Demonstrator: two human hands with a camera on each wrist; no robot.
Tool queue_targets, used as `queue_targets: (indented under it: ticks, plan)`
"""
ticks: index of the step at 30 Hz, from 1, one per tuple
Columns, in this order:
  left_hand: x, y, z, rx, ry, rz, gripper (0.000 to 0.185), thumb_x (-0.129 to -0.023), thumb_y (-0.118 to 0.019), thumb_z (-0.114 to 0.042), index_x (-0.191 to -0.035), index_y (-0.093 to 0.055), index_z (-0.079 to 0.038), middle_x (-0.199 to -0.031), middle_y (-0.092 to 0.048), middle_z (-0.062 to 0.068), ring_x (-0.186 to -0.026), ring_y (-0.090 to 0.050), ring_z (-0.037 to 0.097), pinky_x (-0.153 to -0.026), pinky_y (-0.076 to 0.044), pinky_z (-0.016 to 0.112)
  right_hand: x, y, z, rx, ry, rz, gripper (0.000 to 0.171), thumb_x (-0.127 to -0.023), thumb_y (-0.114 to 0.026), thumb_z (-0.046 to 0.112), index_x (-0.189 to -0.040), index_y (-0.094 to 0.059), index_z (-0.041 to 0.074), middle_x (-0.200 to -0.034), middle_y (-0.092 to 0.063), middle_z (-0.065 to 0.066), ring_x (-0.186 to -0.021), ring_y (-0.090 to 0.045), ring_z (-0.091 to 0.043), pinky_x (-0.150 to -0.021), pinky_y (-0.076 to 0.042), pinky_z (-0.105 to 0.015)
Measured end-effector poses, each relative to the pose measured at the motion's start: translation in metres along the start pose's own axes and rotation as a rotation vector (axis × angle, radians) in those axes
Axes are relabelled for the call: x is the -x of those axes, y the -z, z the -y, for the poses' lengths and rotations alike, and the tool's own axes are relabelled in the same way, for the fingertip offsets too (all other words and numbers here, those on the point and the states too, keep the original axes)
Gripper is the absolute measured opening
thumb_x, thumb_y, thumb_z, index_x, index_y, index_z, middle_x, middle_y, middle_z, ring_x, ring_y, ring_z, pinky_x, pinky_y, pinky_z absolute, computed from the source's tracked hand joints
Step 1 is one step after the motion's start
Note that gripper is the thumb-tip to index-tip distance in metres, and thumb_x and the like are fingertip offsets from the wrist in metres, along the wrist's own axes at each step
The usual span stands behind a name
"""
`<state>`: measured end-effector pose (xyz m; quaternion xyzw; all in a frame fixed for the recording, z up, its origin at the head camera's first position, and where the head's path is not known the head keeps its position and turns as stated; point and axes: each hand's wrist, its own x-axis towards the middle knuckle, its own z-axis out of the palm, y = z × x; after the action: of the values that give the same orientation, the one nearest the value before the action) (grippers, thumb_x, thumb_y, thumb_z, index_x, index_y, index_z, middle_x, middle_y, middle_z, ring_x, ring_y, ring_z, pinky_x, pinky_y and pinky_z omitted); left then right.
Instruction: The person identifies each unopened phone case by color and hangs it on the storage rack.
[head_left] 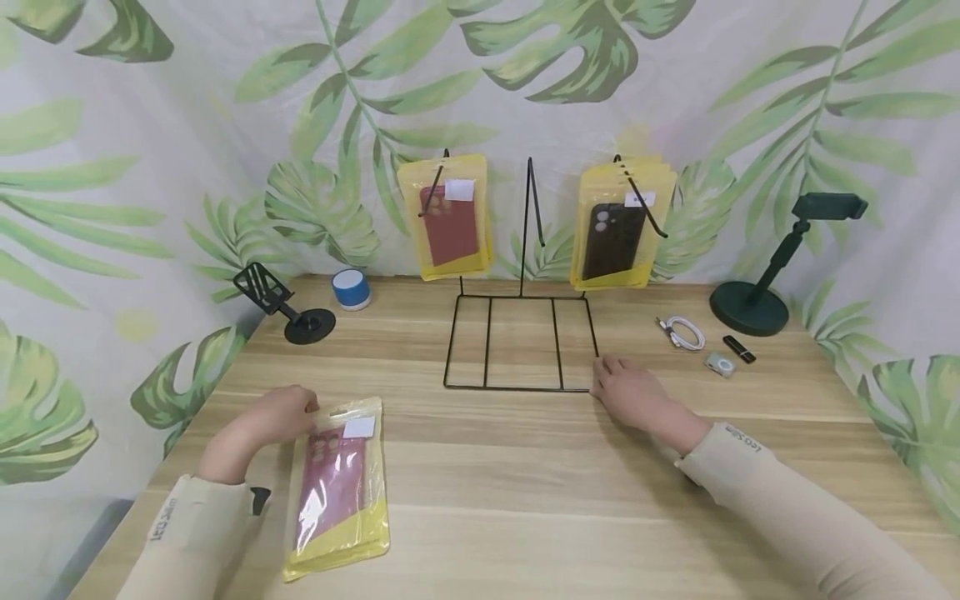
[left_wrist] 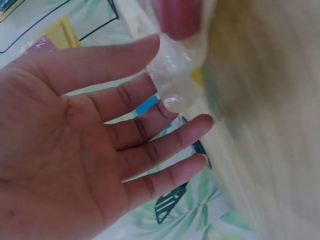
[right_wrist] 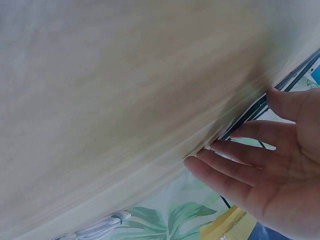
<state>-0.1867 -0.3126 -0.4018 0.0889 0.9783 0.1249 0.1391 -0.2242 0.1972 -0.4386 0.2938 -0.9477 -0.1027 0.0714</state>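
Touching a yellow pouch [head_left: 337, 492] holding a red case, the left hand [head_left: 270, 421] lies flat, fingers straight.

The wooden table [head_left: 525, 483] carries a wire rack [head_left: 520, 342], packaged case [head_left: 337, 487], cable [head_left: 682, 332].

A leaf-printed cloth backdrop [head_left: 150, 167] is hanging behind and beside the pale wooden table [head_left: 525, 483], evenly lit.

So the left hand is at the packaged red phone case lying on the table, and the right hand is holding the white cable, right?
Not quite. The right hand is not holding the white cable, which lies apart on the table; its fingers rest at the corner of the black wire rack, as the head view shows. The left hand is indeed at the packaged red phone case.
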Motion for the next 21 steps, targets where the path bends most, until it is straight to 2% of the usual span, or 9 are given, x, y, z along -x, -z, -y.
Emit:
queue_targets:
  ticks: [4, 10, 12, 15, 18, 21]
  plan:
    - [0.005, -0.003, 0.0, -0.021, -0.018, -0.037, 0.004, -0.08, -0.059, -0.003, -0.078, -0.063, -0.003, -0.076, -0.059, 0.005, -0.068, -0.049, 0.02, -0.063, -0.043, 0.034, -0.001, 0.0, 0.001, -0.009, -0.006, 0.013, 0.05, -0.1, -0.058, 0.027, -0.13, -0.057, -0.013, -0.13, -0.06, -0.03, -0.116, -0.061, -0.043, -0.096, -0.054, -0.049]
    - [0.006, -0.003, 0.001, 0.026, 0.001, -0.038, 0.007, -0.088, -0.06, -0.006, -0.082, -0.063, -0.004, -0.075, -0.058, 0.005, -0.067, -0.05, 0.019, -0.06, -0.042, 0.032, -0.002, -0.002, 0.002, -0.038, -0.025, 0.025, 0.05, -0.101, -0.057, 0.027, -0.131, -0.056, -0.013, -0.132, -0.058, -0.03, -0.119, -0.059, -0.044, -0.097, -0.053, -0.05]
    - [0.005, -0.002, 0.002, 0.052, -0.018, -0.06, 0.007, -0.089, -0.06, -0.007, -0.085, -0.064, -0.003, -0.077, -0.062, 0.006, -0.068, -0.052, 0.018, -0.061, -0.045, 0.033, -0.002, -0.002, 0.001, -0.039, -0.023, 0.025, 0.05, -0.101, -0.057, 0.026, -0.131, -0.056, -0.013, -0.132, -0.058, -0.031, -0.119, -0.059, -0.044, -0.098, -0.053, -0.05]
    - [0.004, 0.003, -0.001, 0.111, -0.064, -0.158, 0.009, -0.093, -0.06, -0.009, -0.091, -0.066, -0.002, -0.086, -0.068, 0.012, -0.072, -0.057, 0.02, -0.064, -0.05, 0.037, -0.002, -0.003, 0.001, -0.042, -0.021, 0.027, 0.05, -0.101, -0.057, 0.026, -0.131, -0.055, -0.014, -0.132, -0.058, -0.031, -0.121, -0.058, -0.044, -0.099, -0.052, -0.051]
    - [0.005, 0.011, -0.012, 0.21, -0.112, -0.297, 0.012, -0.097, -0.06, -0.012, -0.098, -0.065, -0.001, -0.099, -0.071, 0.019, -0.086, -0.066, 0.033, -0.073, -0.055, 0.047, -0.002, -0.005, -0.001, -0.044, -0.027, 0.041, 0.051, -0.101, -0.056, 0.027, -0.132, -0.055, -0.014, -0.134, -0.057, -0.031, -0.122, -0.057, -0.044, -0.101, -0.05, -0.051]
    - [0.012, 0.019, -0.025, 0.317, -0.139, -0.421, 0.015, -0.1, -0.059, -0.019, -0.102, -0.064, -0.004, -0.105, -0.071, 0.019, -0.102, -0.066, 0.044, -0.082, -0.055, 0.054, -0.002, -0.005, 0.0, -0.039, -0.024, 0.042, 0.051, -0.101, -0.055, 0.027, -0.132, -0.055, -0.014, -0.134, -0.057, -0.031, -0.123, -0.057, -0.043, -0.102, -0.05, -0.05]
